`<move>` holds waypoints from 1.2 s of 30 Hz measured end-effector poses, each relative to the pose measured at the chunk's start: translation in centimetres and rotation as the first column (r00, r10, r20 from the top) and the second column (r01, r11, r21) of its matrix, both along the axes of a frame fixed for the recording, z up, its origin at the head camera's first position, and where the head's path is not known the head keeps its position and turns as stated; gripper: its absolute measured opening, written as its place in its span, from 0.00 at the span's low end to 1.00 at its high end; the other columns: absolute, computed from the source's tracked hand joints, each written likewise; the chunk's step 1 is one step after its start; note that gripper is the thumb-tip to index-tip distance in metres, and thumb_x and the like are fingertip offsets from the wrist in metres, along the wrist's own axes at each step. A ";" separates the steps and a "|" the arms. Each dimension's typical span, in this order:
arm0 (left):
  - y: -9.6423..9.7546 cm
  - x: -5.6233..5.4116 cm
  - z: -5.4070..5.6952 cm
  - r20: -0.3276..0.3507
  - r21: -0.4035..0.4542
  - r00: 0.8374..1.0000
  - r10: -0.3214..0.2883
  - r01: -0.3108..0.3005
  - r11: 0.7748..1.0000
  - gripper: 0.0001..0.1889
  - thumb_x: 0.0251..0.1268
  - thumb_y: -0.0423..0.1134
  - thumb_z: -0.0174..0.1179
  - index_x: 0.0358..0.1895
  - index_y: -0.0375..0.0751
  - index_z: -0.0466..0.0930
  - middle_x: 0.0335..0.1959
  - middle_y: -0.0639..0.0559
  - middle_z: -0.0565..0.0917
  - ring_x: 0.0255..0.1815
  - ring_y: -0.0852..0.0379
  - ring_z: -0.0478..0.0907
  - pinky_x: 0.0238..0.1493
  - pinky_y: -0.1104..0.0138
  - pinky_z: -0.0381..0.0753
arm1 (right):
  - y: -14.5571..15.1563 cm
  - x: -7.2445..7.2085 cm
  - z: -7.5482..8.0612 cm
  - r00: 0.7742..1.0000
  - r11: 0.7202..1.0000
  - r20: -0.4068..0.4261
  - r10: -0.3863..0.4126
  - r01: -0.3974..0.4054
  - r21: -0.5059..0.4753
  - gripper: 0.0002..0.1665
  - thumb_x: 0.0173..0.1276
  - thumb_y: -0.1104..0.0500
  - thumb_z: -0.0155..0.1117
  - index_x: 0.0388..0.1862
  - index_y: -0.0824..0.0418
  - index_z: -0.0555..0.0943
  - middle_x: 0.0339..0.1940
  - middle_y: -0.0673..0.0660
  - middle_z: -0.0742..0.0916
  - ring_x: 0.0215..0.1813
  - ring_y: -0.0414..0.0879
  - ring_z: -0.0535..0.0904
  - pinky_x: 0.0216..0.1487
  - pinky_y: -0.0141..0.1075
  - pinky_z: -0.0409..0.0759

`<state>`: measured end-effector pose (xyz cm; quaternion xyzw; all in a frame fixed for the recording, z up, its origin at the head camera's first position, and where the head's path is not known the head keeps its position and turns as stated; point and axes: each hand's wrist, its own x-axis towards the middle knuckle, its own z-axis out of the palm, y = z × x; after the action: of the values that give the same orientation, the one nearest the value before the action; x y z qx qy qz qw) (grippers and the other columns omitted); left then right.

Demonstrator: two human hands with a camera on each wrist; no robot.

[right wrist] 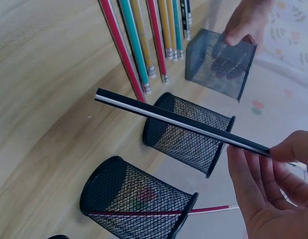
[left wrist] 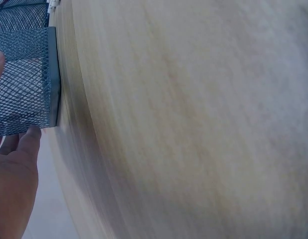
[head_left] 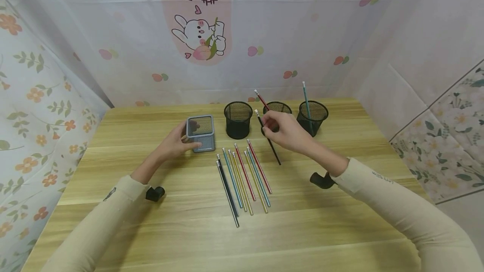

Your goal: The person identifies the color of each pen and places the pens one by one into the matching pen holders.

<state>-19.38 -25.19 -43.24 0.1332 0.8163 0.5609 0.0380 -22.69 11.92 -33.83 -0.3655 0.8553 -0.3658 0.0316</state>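
Note:
My left hand (head_left: 173, 141) holds a square grey mesh pencil holder (head_left: 206, 143) at the left of the row, thumb in front and fingers at its far side. In the left wrist view, the mesh holder (left wrist: 22, 94) shows its wall and base rim. Between thumb and fingers my right hand (head_left: 290, 132) pinches a black pencil (head_left: 274, 152), eraser end up and tilted, held in front of the middle round black cup (head_left: 281, 107). That cup has a red pencil (head_left: 261, 99) in it. In the right wrist view, the black pencil (right wrist: 179, 121) crosses before the cups.
Several black, blue, yellow and red pencils (head_left: 242, 181) lie side by side on the wooden table (head_left: 181, 230). Another round black mesh cup (head_left: 238, 121) stands beside the grey holder. The rightmost cup (head_left: 319, 114) leans and carries a teal pencil (head_left: 306, 100). A patterned curtain (head_left: 272, 20) hangs behind.

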 end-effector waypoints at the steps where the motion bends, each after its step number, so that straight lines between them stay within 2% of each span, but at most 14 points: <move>1: 0.0 0.0 0.0 0.000 -0.003 1.000 0.000 0.000 1.000 0.38 0.62 0.23 0.69 0.72 0.25 0.59 0.69 0.31 0.67 0.73 0.36 0.62 0.69 0.51 0.69 | 0.0 0.0 0.0 1.000 1.000 -0.004 0.004 -0.004 -0.009 0.05 0.73 0.67 0.62 0.46 0.65 0.79 0.37 0.57 0.86 0.39 0.45 0.83 0.38 0.40 0.83; 9: 0.0 0.0 -0.1 -0.003 -0.024 1.000 0.006 -0.006 1.000 0.38 0.63 0.25 0.70 0.72 0.27 0.59 0.70 0.32 0.67 0.74 0.36 0.61 0.71 0.50 0.67 | -0.7 -0.1 0.7 0.998 0.997 -0.068 0.006 -0.011 -0.082 0.04 0.73 0.69 0.61 0.44 0.63 0.79 0.35 0.54 0.85 0.36 0.43 0.82 0.35 0.39 0.81; 16: 0.0 0.1 0.0 -0.003 -0.029 1.000 0.004 -0.004 1.000 0.38 0.63 0.25 0.70 0.73 0.27 0.59 0.70 0.31 0.67 0.74 0.36 0.61 0.71 0.49 0.66 | -1.2 -0.2 1.6 0.992 0.992 -0.127 -0.003 -0.013 -0.125 0.05 0.73 0.69 0.62 0.45 0.65 0.80 0.37 0.56 0.85 0.37 0.44 0.82 0.34 0.39 0.79; 33: 0.0 0.1 0.1 0.003 -0.031 1.000 0.006 -0.006 0.999 0.38 0.63 0.25 0.70 0.73 0.26 0.58 0.70 0.31 0.67 0.74 0.35 0.61 0.72 0.49 0.66 | -1.9 -0.9 3.1 0.965 0.977 -0.259 -0.027 -0.030 -0.213 0.09 0.73 0.69 0.63 0.50 0.69 0.81 0.41 0.58 0.86 0.41 0.48 0.84 0.36 0.40 0.88; 36: 0.0 0.0 0.1 0.001 -0.032 1.000 0.005 -0.005 0.999 0.38 0.63 0.25 0.70 0.73 0.26 0.58 0.70 0.31 0.67 0.74 0.35 0.61 0.72 0.50 0.66 | -2.1 -1.0 3.4 0.965 0.972 -0.263 -0.025 -0.038 -0.232 0.10 0.73 0.70 0.63 0.51 0.70 0.81 0.42 0.59 0.86 0.43 0.48 0.84 0.38 0.40 0.88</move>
<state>-19.34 -25.20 -43.09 0.1302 0.8254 0.5479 0.0393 -23.67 9.85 -30.44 -0.4150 0.8013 -0.4124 -0.1249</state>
